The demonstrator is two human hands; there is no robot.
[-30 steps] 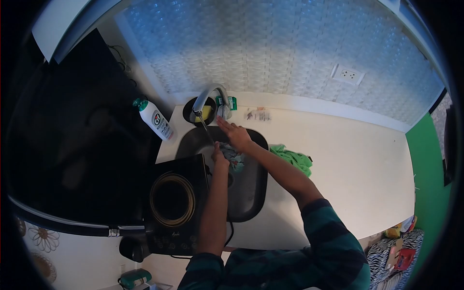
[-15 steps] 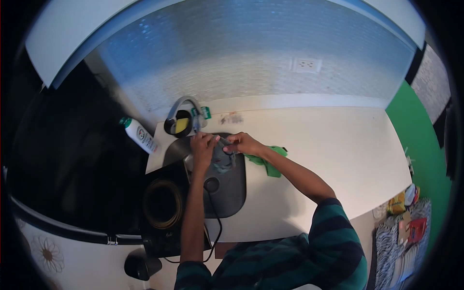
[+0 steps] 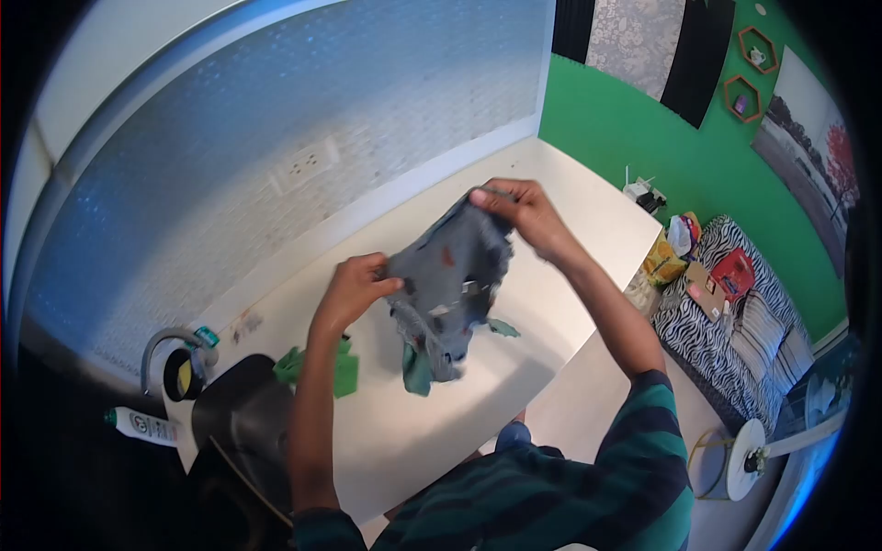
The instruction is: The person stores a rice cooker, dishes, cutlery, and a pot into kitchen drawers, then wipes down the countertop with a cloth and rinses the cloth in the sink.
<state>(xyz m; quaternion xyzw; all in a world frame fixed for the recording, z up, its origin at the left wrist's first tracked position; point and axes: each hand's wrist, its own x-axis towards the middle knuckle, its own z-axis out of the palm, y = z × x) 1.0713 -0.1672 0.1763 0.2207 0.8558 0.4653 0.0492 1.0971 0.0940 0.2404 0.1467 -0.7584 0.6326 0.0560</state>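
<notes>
A grey cloth (image 3: 446,271) with dark and reddish patches hangs spread out above the white counter (image 3: 395,459). My left hand (image 3: 354,292) pinches its left edge, and my right hand (image 3: 525,213) grips its upper right corner. Greenish flaps dangle from the lower part of the cloth. Behind my left forearm lies a bright green cloth (image 3: 345,369), beside the dark sink (image 3: 241,404).
A curved faucet (image 3: 156,354), a black bowl (image 3: 172,375) with a yellow sponge (image 3: 185,377) and a white bottle (image 3: 147,427) stand around the sink. Farther right, a zebra-patterned couch (image 3: 684,329) holds bags and a red item.
Both hands have lifted the grey cloth out of the sink area, moved it right over the counter and spread it. The view has swung right, showing the green wall and couch.
</notes>
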